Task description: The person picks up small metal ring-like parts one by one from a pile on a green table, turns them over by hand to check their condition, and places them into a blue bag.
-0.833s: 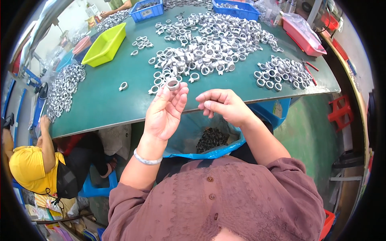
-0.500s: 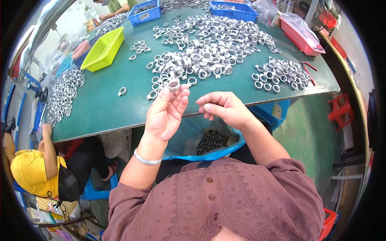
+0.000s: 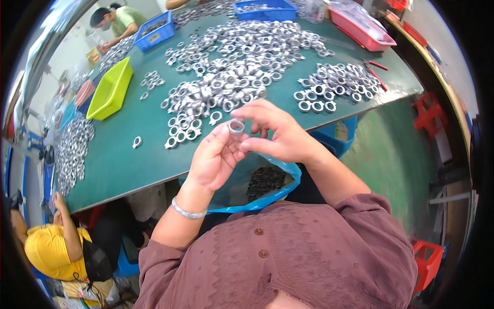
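Note:
A small grey metal ring (image 3: 236, 126) is pinched upright between the thumb and fingers of my left hand (image 3: 212, 160), just above the table's near edge. My right hand (image 3: 280, 133) has come in from the right, its fingers curled around the ring's upper side and its thumb low by my left fingertips. A large heap of similar grey rings with small tabs (image 3: 221, 85) lies beyond my hands. One loose ring (image 3: 137, 142) sits off to the left. Below my hands, a blue bag (image 3: 290, 180) holds a mass of dark small pieces (image 3: 266, 181).
The green table (image 3: 128, 175) also carries a smaller ring pile (image 3: 339, 85), red-handled pliers (image 3: 378, 77), a pink tray (image 3: 360, 31), a yellow-green tray (image 3: 110, 90) and blue bins (image 3: 154, 32). A person in yellow (image 3: 54, 252) sits at left; another in green (image 3: 128, 21) works at the far side.
My right hand has closed in on the ring in my left hand, where before there was a gap. The whole view has shifted, so the table's contents appear farther left.

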{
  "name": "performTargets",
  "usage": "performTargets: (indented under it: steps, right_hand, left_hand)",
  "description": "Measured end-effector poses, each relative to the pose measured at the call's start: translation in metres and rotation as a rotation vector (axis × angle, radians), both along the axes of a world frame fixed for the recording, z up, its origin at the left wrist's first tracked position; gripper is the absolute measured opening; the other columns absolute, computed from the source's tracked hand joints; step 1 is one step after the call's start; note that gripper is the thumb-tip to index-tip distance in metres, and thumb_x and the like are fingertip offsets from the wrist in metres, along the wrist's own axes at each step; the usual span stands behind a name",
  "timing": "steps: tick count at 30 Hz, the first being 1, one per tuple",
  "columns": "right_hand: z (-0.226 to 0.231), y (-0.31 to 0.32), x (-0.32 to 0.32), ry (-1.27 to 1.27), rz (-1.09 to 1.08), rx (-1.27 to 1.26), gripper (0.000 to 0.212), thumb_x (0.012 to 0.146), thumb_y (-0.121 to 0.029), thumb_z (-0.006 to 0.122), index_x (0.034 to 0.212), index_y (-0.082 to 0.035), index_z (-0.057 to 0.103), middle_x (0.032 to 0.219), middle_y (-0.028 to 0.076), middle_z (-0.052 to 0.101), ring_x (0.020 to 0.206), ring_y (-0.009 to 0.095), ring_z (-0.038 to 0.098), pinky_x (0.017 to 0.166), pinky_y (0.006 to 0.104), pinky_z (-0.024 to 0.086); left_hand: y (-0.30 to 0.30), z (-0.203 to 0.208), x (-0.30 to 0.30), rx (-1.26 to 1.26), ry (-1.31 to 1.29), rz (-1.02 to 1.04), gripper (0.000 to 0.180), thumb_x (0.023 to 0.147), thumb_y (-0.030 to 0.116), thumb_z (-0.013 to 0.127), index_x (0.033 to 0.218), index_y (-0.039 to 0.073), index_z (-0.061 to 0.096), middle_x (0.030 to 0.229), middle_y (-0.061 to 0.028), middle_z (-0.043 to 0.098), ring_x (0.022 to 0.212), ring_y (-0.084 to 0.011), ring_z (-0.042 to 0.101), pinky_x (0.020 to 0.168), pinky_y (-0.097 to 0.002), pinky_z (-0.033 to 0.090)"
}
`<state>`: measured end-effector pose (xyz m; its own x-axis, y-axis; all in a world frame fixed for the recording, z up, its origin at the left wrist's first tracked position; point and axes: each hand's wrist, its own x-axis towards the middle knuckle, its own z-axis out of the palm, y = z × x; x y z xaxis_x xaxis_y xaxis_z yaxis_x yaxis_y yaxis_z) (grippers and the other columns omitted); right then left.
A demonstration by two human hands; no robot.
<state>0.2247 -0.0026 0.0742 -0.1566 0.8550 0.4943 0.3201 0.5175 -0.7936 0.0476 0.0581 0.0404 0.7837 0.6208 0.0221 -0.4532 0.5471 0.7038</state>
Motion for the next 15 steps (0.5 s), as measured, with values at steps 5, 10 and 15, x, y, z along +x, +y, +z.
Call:
performTargets:
  steps: [5, 10, 15]
  right_hand:
    - [-0.001, -0.007, 0.014, -0.015, -0.029, -0.074, 0.023, 0.073, -0.008, 0.065, 0.096, -0.004, 0.061, 0.094, 0.008, 0.056, 0.08, 0.019, 0.056, 0.068, 0.0282, 0.046]
    - [-0.016, 0.009, 0.068, -0.398, -0.42, 0.212, 0.024, 0.073, -0.008, 0.066, 0.096, -0.005, 0.06, 0.096, 0.008, 0.057, 0.081, 0.023, 0.057, 0.069, 0.031, 0.047]
    - [-0.029, 0.023, 0.12, -0.916, -0.824, 0.189, 0.019, 0.073, -0.018, 0.065, 0.089, -0.01, 0.062, 0.091, 0.005, 0.055, 0.094, 0.025, 0.05, 0.083, 0.0397, 0.037]
  left_hand:
    - [-0.008, 0.0, 0.02, 0.026, 0.08, -0.078, 0.028, 0.095, 0.022, 0.043, 0.112, 0.001, 0.051, 0.091, -0.0048, 0.06, 0.076, -0.0119, 0.058, 0.068, -0.0251, 0.048]
    - [-0.013, 0.004, 0.028, 0.179, 0.287, 0.008, 0.038, 0.093, 0.018, 0.047, 0.125, -0.002, 0.043, 0.094, -0.0099, 0.06, 0.079, -0.0156, 0.059, 0.071, -0.0263, 0.048]
    - [-0.014, 0.005, 0.006, 0.48, 0.471, 0.123, 0.029, 0.09, 0.01, 0.05, 0.116, -0.002, 0.052, 0.093, -0.0093, 0.06, 0.079, -0.0141, 0.058, 0.069, -0.0259, 0.048]
